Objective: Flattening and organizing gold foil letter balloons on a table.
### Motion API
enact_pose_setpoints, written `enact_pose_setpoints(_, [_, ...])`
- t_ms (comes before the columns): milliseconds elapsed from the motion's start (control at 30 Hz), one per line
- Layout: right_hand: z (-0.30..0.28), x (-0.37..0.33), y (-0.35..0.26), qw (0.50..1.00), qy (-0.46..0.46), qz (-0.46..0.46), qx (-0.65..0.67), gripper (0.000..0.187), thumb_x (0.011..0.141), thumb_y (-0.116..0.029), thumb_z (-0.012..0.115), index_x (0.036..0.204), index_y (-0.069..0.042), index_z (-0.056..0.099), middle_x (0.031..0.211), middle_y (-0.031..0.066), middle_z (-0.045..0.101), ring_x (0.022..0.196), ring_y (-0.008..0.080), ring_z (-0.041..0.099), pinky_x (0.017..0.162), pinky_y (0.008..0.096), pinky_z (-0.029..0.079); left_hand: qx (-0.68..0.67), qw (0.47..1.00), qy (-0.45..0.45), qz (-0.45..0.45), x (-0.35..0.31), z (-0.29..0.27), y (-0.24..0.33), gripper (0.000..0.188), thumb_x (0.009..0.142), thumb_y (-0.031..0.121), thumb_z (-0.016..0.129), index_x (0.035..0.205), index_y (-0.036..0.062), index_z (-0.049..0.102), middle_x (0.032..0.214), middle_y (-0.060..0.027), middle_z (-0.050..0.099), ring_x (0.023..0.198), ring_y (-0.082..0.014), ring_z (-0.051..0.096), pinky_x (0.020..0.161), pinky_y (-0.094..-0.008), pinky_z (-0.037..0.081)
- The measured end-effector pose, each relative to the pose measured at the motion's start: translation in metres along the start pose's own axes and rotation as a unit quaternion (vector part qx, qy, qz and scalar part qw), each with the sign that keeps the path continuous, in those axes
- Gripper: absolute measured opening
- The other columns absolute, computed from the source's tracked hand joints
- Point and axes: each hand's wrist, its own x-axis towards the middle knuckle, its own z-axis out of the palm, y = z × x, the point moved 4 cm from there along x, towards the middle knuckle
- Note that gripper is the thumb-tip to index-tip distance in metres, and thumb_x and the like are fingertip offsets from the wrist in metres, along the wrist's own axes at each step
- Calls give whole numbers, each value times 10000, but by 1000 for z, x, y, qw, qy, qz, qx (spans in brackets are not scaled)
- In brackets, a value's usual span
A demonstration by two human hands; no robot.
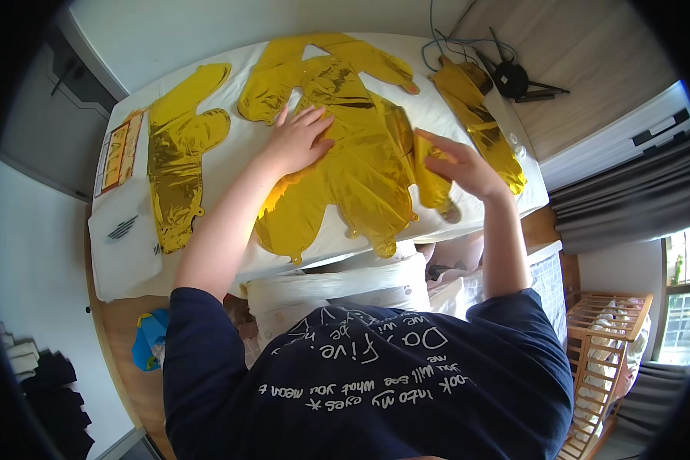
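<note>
In the middle of a white-covered table (234, 165) lies a large, flat, crumpled gold foil balloon (360, 169) with rounded lobes toward me. My left hand (299, 140) rests on its left part, fingers spread and palm down. At its right side, my right hand (468, 170) has thumb and fingers closed on a loose, raised flap of the gold foil, slightly smeared by motion. A second flat foil balloon (178, 153) lies to the left. Behind the middle one, another gold foil piece (280, 65) is partly covered. One more long foil balloon (479, 115) lies to the right.
A black router (511, 79) with antennas and a cable stands at the far right corner. A printed package (123, 153) and a clear plastic bag (126, 245) lie at the table's left edge. White cushions (337, 290) are close before me; a wooden crib (606, 330) stands at right.
</note>
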Motion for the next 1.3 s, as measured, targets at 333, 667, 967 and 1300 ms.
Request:
enact_pose_setpoints(333, [63, 32, -14, 992, -120, -45, 19, 379, 1014, -314, 576, 1259, -35, 652, 1368, 156, 617, 1245, 286, 595, 1050, 358, 446, 6, 1000, -5, -7, -2, 3, -4, 555, 1014, 442, 512, 1490, 158, 482, 1577, -105, 410, 1477, -254, 349, 1239, -537, 89])
enact_pose_setpoints(667, [59, 94, 18, 914, 179, -187, -314, 480, 986, -238, 610, 1410, -35, 511, 1513, 189, 448, 1390, 342, 446, 1148, 411, 379, 8, 1000, -8, -3, 0, 6, -6, 571, 1019, 466, 496, 1504, 166, 461, 1582, -103, 402, 1483, -254, 336, 1234, -557, 82])
enact_pose_setpoints(967, [73, 108, 27, 896, 67, -169, -406, 677, 1038, -413, 478, 1539, 11, 309, 1607, 215, 299, 1513, 355, 238, 1238, 446, 214, 2, 1000, -5, 2, -1, 6, -6, 570, 1023, 465, 494, 1510, 170, 453, 1581, -102, 404, 1482, -249, 337, 1234, -550, 85])
enact_pose_setpoints(1300, [76, 107, 35, 887, 78, -170, -423, 796, 1015, -593, 426, 1532, 5, 335, 1613, 213, 288, 1520, 354, 223, 1241, 452, 191, 5, 1000, -3, 2, -1, 5, -4, 559, 1022, 458, 500, 1503, 174, 465, 1582, -103, 402, 1477, -249, 346, 1235, -547, 89])
